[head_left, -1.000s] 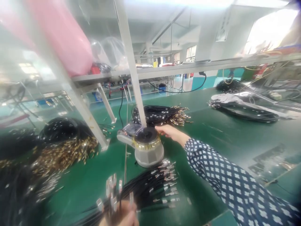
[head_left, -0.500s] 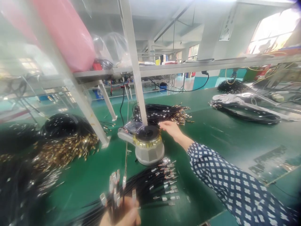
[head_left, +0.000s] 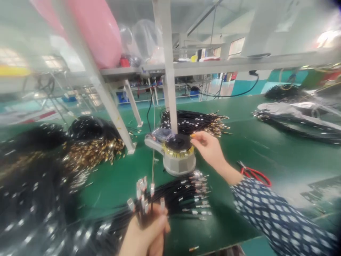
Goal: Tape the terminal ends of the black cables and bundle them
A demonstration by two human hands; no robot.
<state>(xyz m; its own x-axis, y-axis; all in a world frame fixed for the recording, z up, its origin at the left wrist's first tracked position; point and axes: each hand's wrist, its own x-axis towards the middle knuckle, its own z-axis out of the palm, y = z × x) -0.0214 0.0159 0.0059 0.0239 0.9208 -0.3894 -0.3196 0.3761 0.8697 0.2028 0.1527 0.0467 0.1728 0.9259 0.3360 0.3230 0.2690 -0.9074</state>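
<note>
My left hand (head_left: 149, 231) is closed around several black cables whose silvery metal plugs (head_left: 142, 188) stick up above the fist. Just beyond it, a round grey tape dispenser (head_left: 179, 160) with a black top disc and yellow tape strips round its rim stands on the bench. At the right edge of that disc, my right hand (head_left: 209, 147) pinches a small yellow piece of tape (head_left: 193, 136). Between my left hand and the dispenser lies a bundle of black cables (head_left: 176, 195), plug ends toward the right.
Red-handled scissors (head_left: 255, 175) lie beside my right forearm. Behind the dispenser is another cable bundle (head_left: 191, 121), and big cable piles (head_left: 90, 142) cover the left side. White shelf posts (head_left: 170, 78) rise from the green bench (head_left: 239, 142). A pink bag (head_left: 98, 32) sits on the shelf.
The whole view has shifted, with the bench things now further right. My right hand stays at the dispenser's edge, its forearm no longer hiding the scissors. My left hand still grips the cables.
</note>
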